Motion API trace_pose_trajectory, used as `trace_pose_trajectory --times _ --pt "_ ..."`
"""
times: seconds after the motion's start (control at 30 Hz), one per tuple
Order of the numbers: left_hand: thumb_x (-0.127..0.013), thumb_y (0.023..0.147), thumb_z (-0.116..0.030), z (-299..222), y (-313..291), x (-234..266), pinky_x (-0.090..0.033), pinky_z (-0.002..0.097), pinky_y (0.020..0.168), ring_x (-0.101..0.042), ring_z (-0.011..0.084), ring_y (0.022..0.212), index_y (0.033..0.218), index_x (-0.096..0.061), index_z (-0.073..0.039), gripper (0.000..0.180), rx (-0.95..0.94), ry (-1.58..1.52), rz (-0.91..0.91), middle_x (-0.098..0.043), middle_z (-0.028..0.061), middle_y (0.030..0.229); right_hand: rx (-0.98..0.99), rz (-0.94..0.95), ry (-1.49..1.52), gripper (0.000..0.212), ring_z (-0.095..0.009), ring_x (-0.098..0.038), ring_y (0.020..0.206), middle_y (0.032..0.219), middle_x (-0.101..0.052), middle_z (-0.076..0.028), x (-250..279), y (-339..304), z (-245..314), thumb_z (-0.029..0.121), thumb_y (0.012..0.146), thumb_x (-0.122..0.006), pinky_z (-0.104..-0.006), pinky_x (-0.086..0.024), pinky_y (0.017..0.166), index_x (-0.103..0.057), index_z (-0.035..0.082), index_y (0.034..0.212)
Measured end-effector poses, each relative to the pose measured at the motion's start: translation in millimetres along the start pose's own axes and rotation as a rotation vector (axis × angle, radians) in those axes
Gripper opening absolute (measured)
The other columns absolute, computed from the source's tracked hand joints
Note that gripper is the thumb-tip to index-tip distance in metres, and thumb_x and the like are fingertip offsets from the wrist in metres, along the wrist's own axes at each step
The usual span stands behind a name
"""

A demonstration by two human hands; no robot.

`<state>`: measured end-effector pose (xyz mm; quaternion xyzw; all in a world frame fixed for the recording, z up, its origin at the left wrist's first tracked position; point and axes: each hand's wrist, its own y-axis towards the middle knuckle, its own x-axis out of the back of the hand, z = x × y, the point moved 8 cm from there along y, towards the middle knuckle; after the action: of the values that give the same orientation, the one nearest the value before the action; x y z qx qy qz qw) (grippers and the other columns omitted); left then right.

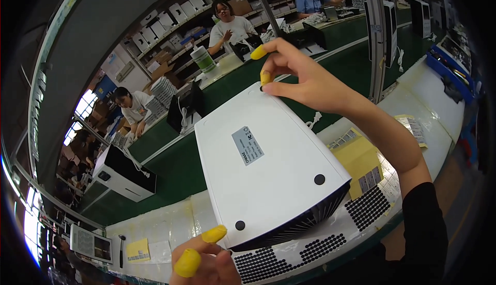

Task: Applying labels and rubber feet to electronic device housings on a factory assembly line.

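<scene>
A white box-shaped appliance (279, 140) with black slatted sides lies before me, a silver label (248, 145) on its upturned face. Round black rubber feet sit at its two near corners, one at the left (240, 225) and one at the right (320, 179). Over the far right corner, my right hand (297, 75) is closed, with a small black rubber foot (262, 88) at the thumb tip against the case. My left hand (206, 262) is at the near left corner, fingers apart, one fingertip touching the edge. Yellow finger cots cover some fingertips on both hands.
Sheets of black round pads (367, 208) lie beside and below the appliance, near yellow backing paper (359, 156). Another white-and-black appliance (124, 174) stands on the green conveyor at the left. Further off are a hammer (122, 251), a blue tool tray (449, 70) and several people working.
</scene>
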<state>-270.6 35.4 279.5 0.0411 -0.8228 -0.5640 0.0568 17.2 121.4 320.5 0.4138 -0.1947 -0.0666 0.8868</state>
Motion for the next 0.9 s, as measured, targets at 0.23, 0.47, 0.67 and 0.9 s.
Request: trace_pose_trajectory --times 0.23,0.47,0.67,0.9 --pt "-0.071 0.077 -0.026 20 5 21 -0.048 0.0229 0.067 -0.054 0.0148 0.077 0.136 -0.031 -0.005 0.075 0.135 0.083 -0.035 -0.048 0.0096 0.098 -0.167 0.194 -0.115 0.045 -0.015 -0.056 0.097 0.092 -0.059 -0.005 -20 18 -19 0.012 0.088 -0.061 -0.0357 -0.037 0.100 -0.039 0.003 0.126" --pt "-0.074 0.064 -0.007 30 7 20 -0.050 0.0262 0.069 -0.050 0.0169 0.090 0.139 -0.031 -0.011 0.086 0.129 -0.099 0.013 -0.042 0.0094 0.105 -0.019 0.246 -0.328 0.032 -0.020 -0.060 0.089 0.088 -0.061 -0.008 -22 27 0 0.009 0.083 -0.062 -0.0348 -0.043 0.088 -0.051 0.004 0.113" --pt "-0.069 0.067 0.001 41 14 18 -0.048 0.0286 0.076 -0.050 0.0175 0.091 0.136 -0.034 -0.008 0.078 0.187 -0.226 0.009 -0.044 0.0088 0.110 0.156 0.235 -0.450 0.025 -0.024 -0.061 0.086 0.086 -0.062 -0.010 -22 17 28 0.006 0.082 -0.063 -0.0363 -0.045 0.086 -0.058 0.005 0.106" --pt "-0.065 0.070 0.015 70 41 -12 -0.050 0.0295 0.080 -0.053 0.0171 0.094 0.129 -0.038 -0.003 0.068 0.315 -0.335 0.038 -0.045 0.0086 0.112 0.347 0.121 -0.725 0.017 -0.028 -0.060 0.084 0.083 -0.064 -0.010 -21 -3 44 0.010 0.082 -0.066 -0.0411 -0.045 0.093 -0.063 0.007 0.099"
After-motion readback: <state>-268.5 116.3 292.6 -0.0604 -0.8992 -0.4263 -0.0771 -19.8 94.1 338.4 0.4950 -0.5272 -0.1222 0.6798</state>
